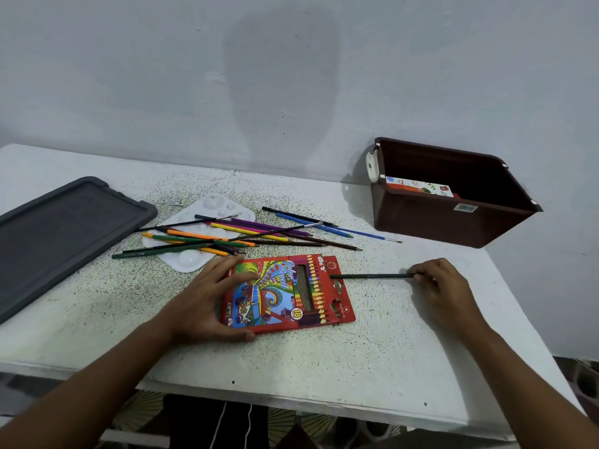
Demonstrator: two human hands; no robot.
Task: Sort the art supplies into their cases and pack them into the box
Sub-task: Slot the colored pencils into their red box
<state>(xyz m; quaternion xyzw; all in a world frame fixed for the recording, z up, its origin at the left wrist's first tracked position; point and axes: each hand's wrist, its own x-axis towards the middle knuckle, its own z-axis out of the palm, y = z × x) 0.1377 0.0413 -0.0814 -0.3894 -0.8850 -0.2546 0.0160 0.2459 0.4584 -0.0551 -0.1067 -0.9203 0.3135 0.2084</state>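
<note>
The right hand (444,286) is pinching the far end of a dark green pencil (372,276), whose long axis is running from 3 to 9 o'clock, its tip touching the open end of the red pencil case (285,296). The case is lying flat on the tabletop (389,335) at 9 o'clock from that hand, so the coming push looks straight leftward. The left hand (207,299) is gripping the case's left edge, steadying it. Loose pencils (233,236) are waiting at 12 o'clock, the brown box (447,222) toward 1 o'clock.

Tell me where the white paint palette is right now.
The white paint palette lies left of centre on the table, under the loose pencils, between the grey lid and pencil case.
</note>
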